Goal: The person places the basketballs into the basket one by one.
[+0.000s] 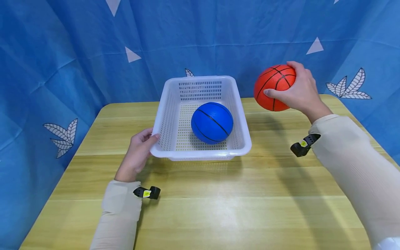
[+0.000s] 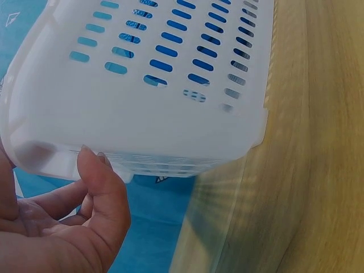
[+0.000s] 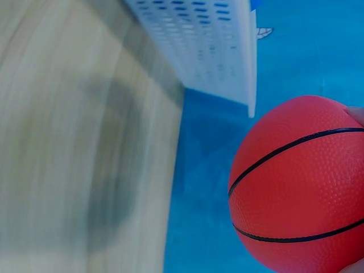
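A white plastic basket (image 1: pixel 160 119) with slotted walls stands on the table, and a blue basketball (image 1: pixel 212 123) lies inside it toward the right. My left hand (image 1: pixel 137 151) pinches the basket's rim at its near left corner, thumb on top; the left wrist view shows the fingers curled at the rim. My right hand (image 1: pixel 301 88) grips a red basketball (image 1: pixel 272 86) with black lines, raised in the air to the right of the basket. In the right wrist view the red basketball (image 3: pixel 301 187) fills the right side, with only bits of the fingers showing.
The wooden table (image 1: pixel 200 201) has rounded far corners. Behind it and at the left hangs a blue curtain (image 1: pixel 200 31) with white triangles and leaf prints. The right arm's shadow falls across the tabletop. Each wrist wears a black strap camera (image 1: pixel 301 147).
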A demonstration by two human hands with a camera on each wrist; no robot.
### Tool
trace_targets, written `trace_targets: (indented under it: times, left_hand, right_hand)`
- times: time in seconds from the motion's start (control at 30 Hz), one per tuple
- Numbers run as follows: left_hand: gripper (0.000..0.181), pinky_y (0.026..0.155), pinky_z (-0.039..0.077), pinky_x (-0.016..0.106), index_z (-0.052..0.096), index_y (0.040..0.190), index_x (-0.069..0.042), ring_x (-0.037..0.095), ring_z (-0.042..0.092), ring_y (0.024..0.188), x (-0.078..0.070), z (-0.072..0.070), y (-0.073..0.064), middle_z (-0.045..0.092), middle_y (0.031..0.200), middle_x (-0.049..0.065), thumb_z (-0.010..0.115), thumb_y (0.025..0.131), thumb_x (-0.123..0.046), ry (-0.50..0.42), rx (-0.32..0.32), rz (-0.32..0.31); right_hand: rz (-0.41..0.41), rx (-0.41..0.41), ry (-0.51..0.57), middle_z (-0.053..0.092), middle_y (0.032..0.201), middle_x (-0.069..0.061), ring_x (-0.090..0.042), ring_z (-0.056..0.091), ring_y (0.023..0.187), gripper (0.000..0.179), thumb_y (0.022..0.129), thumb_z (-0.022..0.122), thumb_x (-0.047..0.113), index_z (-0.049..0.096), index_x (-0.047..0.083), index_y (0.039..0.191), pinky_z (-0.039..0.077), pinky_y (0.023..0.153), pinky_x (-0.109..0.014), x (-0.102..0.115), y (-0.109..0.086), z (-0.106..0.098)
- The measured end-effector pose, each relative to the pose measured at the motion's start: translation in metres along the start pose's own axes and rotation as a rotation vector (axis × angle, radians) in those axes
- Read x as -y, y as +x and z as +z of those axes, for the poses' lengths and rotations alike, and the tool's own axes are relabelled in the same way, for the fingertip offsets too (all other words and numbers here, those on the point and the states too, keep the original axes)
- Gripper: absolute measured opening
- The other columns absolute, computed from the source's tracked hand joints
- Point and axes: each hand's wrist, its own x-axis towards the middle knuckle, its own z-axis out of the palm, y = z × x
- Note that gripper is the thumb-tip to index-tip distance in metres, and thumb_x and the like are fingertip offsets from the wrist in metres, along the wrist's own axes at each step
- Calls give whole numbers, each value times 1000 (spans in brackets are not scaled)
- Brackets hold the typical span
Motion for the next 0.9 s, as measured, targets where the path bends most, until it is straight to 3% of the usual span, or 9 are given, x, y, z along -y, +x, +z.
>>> trace_targets:
  times: [0.4, 0.9]
  left_hand:
    - [45, 74, 57, 30, 41, 136, 6, 19, 60, 95, 0, 1, -1, 52, 114, 18, 47, 99, -19, -11, -9, -14]
    - [43, 76, 57, 33, 41, 136, 4, 22, 60, 98, 1, 0, 0, 51, 120, 23, 45, 100, -19, 5, -9, -2]
  right_hand:
    - [-65, 23, 43, 28, 146, -11, -31, 24, 135, 92, 75, 68, 52, 19, 28, 149, 47, 92, -55, 50, 17, 20]
    - [-91, 98, 47, 29, 146, -7, -28, 32, 132, 92, 74, 70, 51, 19, 30, 148, 50, 91, -47, 87, 34, 53]
